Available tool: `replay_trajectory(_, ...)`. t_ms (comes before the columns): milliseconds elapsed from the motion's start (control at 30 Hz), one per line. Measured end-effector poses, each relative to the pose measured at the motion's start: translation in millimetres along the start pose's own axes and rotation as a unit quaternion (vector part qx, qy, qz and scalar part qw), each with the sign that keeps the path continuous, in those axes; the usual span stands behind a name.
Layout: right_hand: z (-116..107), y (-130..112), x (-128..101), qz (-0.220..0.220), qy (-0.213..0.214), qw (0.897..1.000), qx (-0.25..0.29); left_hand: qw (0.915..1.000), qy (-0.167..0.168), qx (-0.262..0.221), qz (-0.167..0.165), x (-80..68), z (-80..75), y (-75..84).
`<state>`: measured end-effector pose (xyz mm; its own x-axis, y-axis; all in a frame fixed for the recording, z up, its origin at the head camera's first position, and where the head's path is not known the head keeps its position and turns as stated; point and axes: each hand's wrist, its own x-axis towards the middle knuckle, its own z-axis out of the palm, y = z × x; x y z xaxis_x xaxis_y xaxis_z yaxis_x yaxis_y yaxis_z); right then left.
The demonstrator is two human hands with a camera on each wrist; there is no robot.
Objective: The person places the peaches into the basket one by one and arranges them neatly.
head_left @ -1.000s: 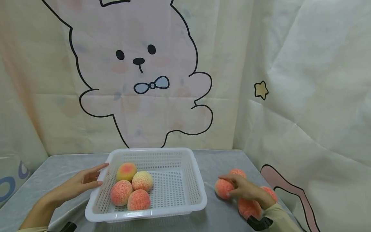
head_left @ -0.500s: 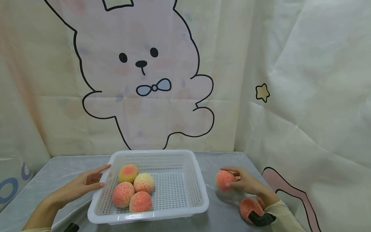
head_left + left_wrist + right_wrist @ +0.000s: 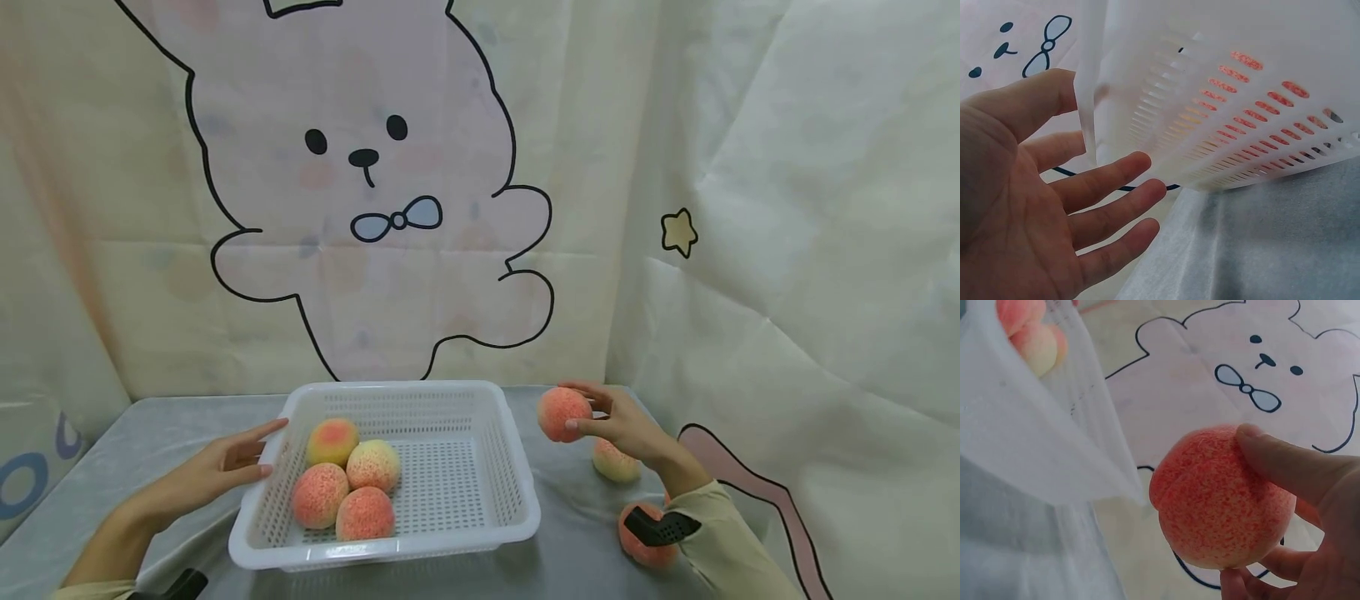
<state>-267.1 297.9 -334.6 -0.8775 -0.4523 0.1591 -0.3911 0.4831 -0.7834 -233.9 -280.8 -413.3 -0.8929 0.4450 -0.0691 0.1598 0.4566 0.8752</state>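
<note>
On the left the left hand [image 3: 213, 477] lies as it did a second ago, fingers spread and straight against the left wall of the white slotted basket [image 3: 517, 508], which sits on the grey counter [image 3: 150, 433] with four peaches [image 3: 348, 487] bunched in its left half. Right of the basket, the right hand [image 3: 626, 425] has come up off the counter and now pinches a pink peach [image 3: 562, 413] between thumb and fingertips, held in the air just beyond the basket's far right corner. Its rise has uncovered a paler peach [image 3: 617, 462] on the counter below it, and a redder peach [image 3: 645, 546] lies nearer, by the sleeve [image 3: 731, 542].
</note>
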Motion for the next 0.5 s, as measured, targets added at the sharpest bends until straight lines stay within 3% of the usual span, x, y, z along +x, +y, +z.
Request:
replay_trajectory(200, 6.1, -16.2, 12.7, 0.016, 0.003, 1.0, 0.014, 1.0, -0.007, -0.005, -0.001, -1.3, 1.6, 1.4)
replay_trajectory(500, 21.5, -35.6, 38.8, -0.008, -0.009, 0.998, 0.057, 1.0, -0.004, -0.005, 0.002, -0.4, -0.2, -1.1)
